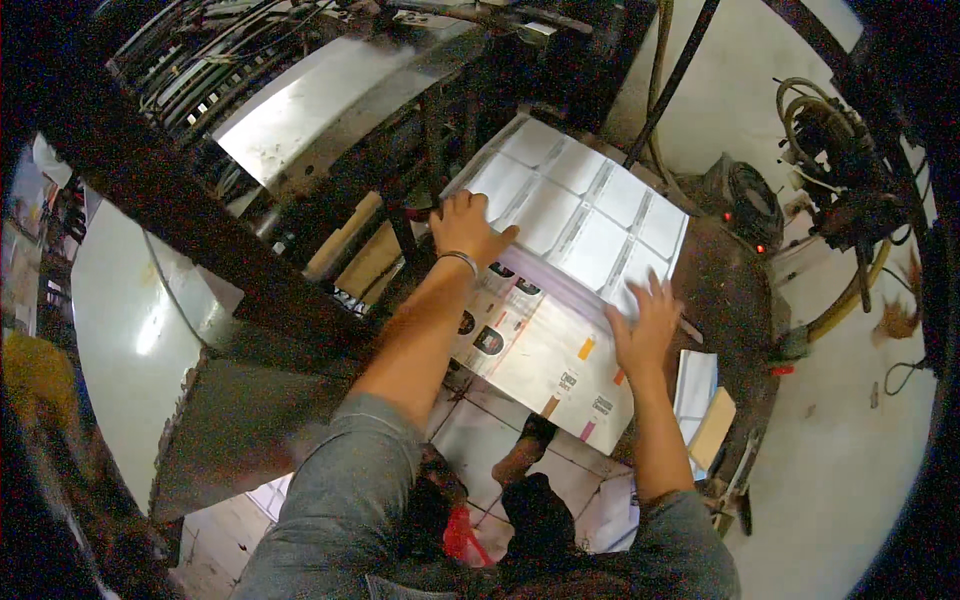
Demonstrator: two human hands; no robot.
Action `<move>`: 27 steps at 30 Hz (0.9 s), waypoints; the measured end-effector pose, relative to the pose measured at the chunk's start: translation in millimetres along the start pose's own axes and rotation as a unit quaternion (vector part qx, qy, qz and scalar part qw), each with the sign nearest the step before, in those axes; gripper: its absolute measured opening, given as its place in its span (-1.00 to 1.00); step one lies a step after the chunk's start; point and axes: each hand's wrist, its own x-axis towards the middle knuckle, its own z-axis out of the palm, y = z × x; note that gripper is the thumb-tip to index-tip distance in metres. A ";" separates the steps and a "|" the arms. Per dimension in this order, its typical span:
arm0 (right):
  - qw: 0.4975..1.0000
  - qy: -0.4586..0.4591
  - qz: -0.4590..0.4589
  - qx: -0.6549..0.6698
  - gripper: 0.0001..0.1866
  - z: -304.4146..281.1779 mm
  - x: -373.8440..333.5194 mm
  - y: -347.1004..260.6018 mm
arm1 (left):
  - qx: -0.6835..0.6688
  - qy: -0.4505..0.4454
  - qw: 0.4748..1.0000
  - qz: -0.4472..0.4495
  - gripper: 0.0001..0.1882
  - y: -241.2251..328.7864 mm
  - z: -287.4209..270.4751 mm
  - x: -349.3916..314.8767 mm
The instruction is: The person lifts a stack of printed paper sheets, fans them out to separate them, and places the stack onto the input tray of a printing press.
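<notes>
White printed sheets (570,205), marked off into several blank panels with thin printed lines, lie on a stand in front of me. My left hand (468,228) rests on their left side, fingers spread and thumb pointing right. At the near right corner, my right hand (648,322) touches the sheets with its fingers apart. Closer to me, a broad pale sheet (535,365) with dark round pictures and coloured marks sticks out from under the white ones. Whether the sheets form a thick stack cannot be made out.
A machine with a shiny metal plate (320,105) stands at the far left. On the right are folded papers (694,395), a tan block (713,427) and a dark device (742,200) with red lights. Cables (840,150) hang by the wall. Floor tiles (465,435) show below.
</notes>
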 end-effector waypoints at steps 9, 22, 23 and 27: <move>0.944 -0.224 -0.242 -0.014 -0.44 126.0 161.5 -114.8 | 0.034 0.020 0.999 0.008 -0.32 -1.1 6.7 -2.9; 0.976 -0.165 0.061 -0.127 -0.23 100.2 169.0 -1.3 | 0.003 0.034 0.999 0.001 -0.36 6.7 4.7 -1.9; 0.975 -0.156 0.086 -0.130 -0.22 93.4 166.8 19.9 | 0.009 0.064 0.998 0.011 -0.36 2.2 10.0 -0.6; 0.947 -0.162 0.210 -0.183 -0.23 57.7 156.9 90.5 | 0.007 0.052 0.999 0.002 -0.34 3.7 7.9 0.4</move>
